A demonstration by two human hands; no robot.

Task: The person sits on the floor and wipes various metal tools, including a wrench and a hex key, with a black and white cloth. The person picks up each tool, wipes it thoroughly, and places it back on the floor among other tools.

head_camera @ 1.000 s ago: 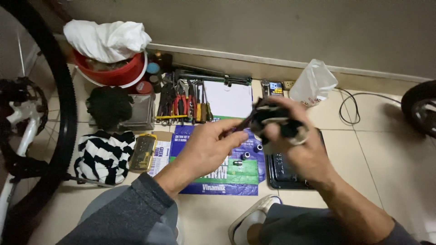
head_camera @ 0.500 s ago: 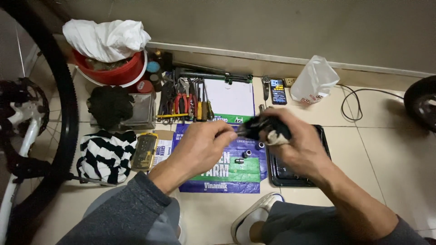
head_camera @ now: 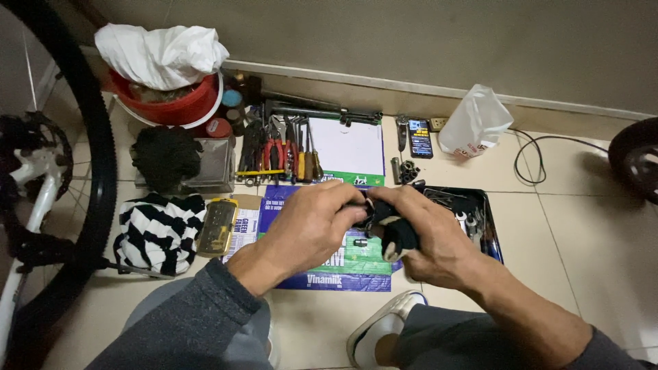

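Black part: small dark piece held between both hands, above the flattened blue and green carton on the tiled floor; its exact kind cannot be told.
Left hand: fingers curled, fingertips pinching the black part's left end.
Right hand: closed around the black part, thumb over it.
Behind: row of pliers and screwdrivers, white sheet, black tray of wrenches.
Left side: bicycle wheel, striped cloth, red bucket.

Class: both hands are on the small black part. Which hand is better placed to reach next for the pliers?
Probably the left hand. The pliers lie up and left of it, while the right hand cradles the black part.
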